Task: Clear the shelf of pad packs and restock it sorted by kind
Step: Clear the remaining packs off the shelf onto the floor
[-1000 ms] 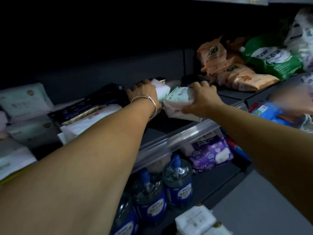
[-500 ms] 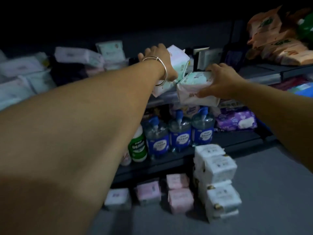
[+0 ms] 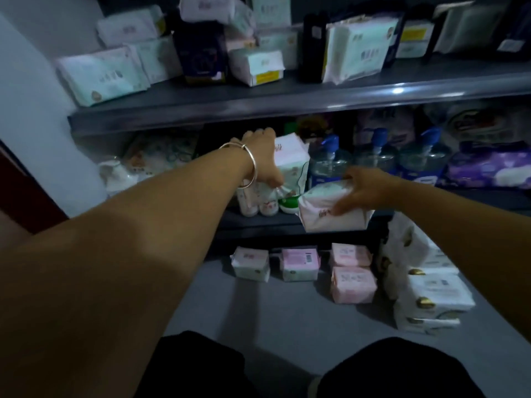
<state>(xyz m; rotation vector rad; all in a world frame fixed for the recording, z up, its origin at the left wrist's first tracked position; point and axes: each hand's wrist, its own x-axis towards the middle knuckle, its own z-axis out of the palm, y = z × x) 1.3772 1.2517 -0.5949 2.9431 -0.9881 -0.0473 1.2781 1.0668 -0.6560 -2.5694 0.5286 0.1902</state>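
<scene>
- On my feed nearly all the printing is too blurred to read; I can make out only red characters on the white face of the pad pack (image 3: 334, 206) in my right grip, and I cannot read them.
- My right hand (image 3: 363, 191) holds that pack from above and behind, thumb across its front face and fingers over its top; the pack hangs in the air in front of the lower shelf (image 3: 258, 222), above the floor (image 3: 287, 311).
- My left hand (image 3: 263, 159), with a silver bangle (image 3: 244, 162) at the wrist, grips a second pack (image 3: 291, 162), white with a pink top and a green-trimmed lower part. That pack sits upright just right of the hand, in front of the blue pump bottles (image 3: 330, 165).
- The upper shelf (image 3: 287, 101) carries a jumble of pale green and white packs, some with yellow label strips, and a few dark boxes (image 3: 201, 53).
- On the floor below lie pink packs (image 3: 352, 282) in a short row, with a white-and-green one (image 3: 250, 264) at the left end.
- Just right of them stands a stack of white packs with gold round seals (image 3: 431, 297).
- A purple package (image 3: 488, 168) sits at the right of the lower shelf.
</scene>
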